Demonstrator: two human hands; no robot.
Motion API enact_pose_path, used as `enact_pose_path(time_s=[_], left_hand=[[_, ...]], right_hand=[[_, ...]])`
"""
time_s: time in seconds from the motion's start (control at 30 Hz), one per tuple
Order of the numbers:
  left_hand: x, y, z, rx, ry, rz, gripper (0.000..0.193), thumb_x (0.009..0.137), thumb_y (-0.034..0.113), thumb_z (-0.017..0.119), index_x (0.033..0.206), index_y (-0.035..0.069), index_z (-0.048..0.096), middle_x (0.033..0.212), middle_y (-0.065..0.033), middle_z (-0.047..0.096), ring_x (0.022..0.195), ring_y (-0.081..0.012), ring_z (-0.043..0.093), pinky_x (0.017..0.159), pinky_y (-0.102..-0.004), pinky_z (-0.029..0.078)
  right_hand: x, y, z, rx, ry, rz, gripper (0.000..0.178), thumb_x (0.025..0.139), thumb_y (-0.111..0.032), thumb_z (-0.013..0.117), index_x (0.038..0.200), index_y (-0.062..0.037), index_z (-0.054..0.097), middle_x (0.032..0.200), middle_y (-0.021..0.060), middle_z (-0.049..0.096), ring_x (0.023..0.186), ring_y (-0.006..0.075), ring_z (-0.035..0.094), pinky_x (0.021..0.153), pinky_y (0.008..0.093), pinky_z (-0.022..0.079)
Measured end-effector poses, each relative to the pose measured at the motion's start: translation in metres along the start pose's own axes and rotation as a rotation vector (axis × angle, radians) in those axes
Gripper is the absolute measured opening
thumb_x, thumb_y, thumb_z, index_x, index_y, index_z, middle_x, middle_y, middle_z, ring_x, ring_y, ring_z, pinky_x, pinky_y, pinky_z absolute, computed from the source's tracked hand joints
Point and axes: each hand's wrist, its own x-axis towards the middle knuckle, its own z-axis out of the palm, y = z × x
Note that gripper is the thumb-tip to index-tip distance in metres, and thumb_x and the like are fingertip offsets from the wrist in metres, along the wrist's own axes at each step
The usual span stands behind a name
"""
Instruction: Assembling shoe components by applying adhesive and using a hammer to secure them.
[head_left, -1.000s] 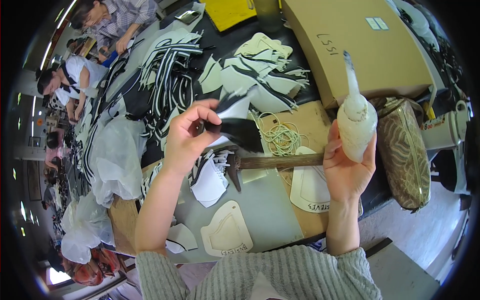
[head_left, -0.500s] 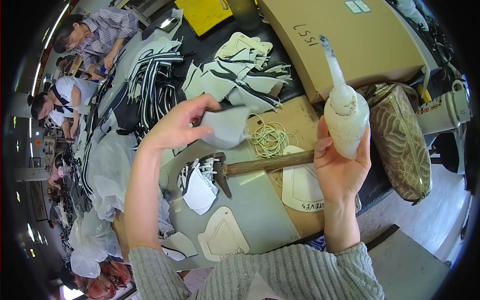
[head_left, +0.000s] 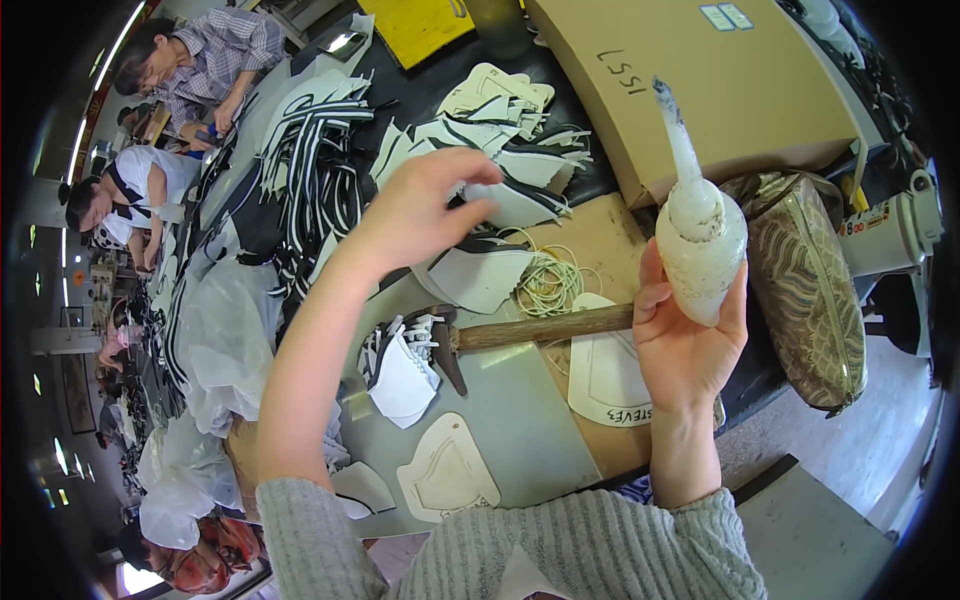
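Observation:
My right hand is closed around a white squeeze bottle with a long narrow nozzle, its dark tip pointing up and away. My left hand hovers just short of a pile of pale cut pieces with black edging. Its thumb and bent fingers are apart, with nothing visible between them. Just below that hand, a grey cut piece lies flat beside a tangle of pale green cord. Nearer to me is a small stack of white and black-edged pieces.
A wooden-handled hammer lies across the grey board. Cream templates sit nearby. A large cardboard box and a patterned pouch stand right. Striped strips and plastic bags fill the left; co-workers sit beyond.
My left hand has let go of the grey piece, which now lies on the board, and has moved up and right toward the pile. My right hand keeps the bottle, almost unmoved.

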Motion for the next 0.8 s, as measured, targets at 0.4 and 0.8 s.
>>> enact_pose_path(time_s=[0.4, 0.8], left_hand=[[-0.002, 0.000, -0.003, -0.144, 0.337, 0.060, 0.022, 0.074, 0.013, 0.073, 0.089, 0.004, 0.059, 0.085, -0.0060, 0.063, 0.085, -0.0212, 0.061, 0.080, -0.0333, 0.046], [-0.028, 0.052, -0.011, -0.491, 0.386, 0.087, 0.022, 0.078, 0.009, 0.069, 0.094, 0.000, 0.059, 0.085, -0.0012, 0.063, 0.078, -0.0071, 0.057, 0.072, -0.0246, 0.047]], right_hand=[[0.002, 0.000, 0.002, -0.028, 0.002, 0.009, 0.052, 0.089, -0.041, 0.059, 0.131, -0.0149, 0.045, 0.129, 0.0081, 0.052, 0.112, 0.0279, 0.054, 0.075, 0.0318, 0.051], [0.006, -0.001, -0.010, 0.116, -0.165, 0.128, 0.052, 0.088, -0.039, 0.058, 0.125, -0.0023, 0.049, 0.135, 0.0154, 0.046, 0.125, 0.0292, 0.045, 0.083, 0.0386, 0.051]])
